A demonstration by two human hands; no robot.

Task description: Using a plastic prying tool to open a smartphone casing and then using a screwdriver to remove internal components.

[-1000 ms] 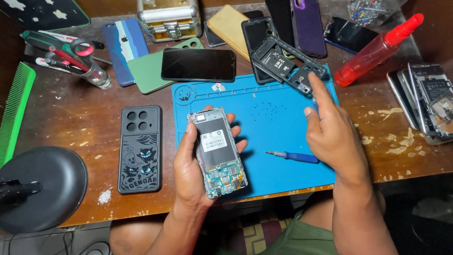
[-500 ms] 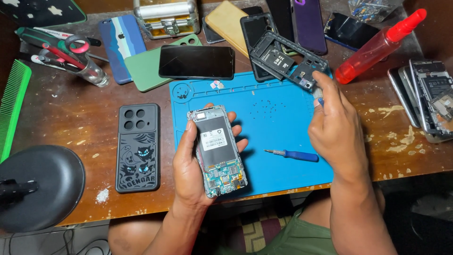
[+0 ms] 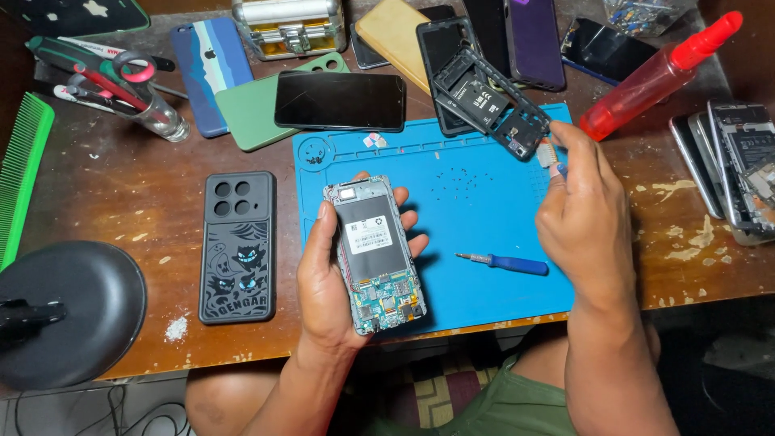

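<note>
Head view: a person sat at a cluttered wooden desk (image 3: 97,202) over a blue work mat (image 3: 476,218).
Left hand: the left hand (image 3: 331,282) wrapped around an opened phone (image 3: 374,254), back cover off, battery and circuit board facing up, held above the mat's near edge.
Right hand: the right hand (image 3: 581,218) pinched a small part (image 3: 549,153) between fingertips, just beside a black phone frame (image 3: 492,101) at the mat's far edge.
On the mat: a blue-handled screwdriver (image 3: 504,262) lay between the hands; tiny screws (image 3: 460,178) were scattered mid-mat.
Around: a dark printed phone case (image 3: 238,246) lay left of the mat, a black phone (image 3: 341,101) face up on a green case (image 3: 250,113) beyond it, a red spray bottle (image 3: 658,77) at right.
Hard to make out: the pinched part was mostly covered by the fingers; stripped phones (image 3: 735,165) at right ran out of frame.
</note>
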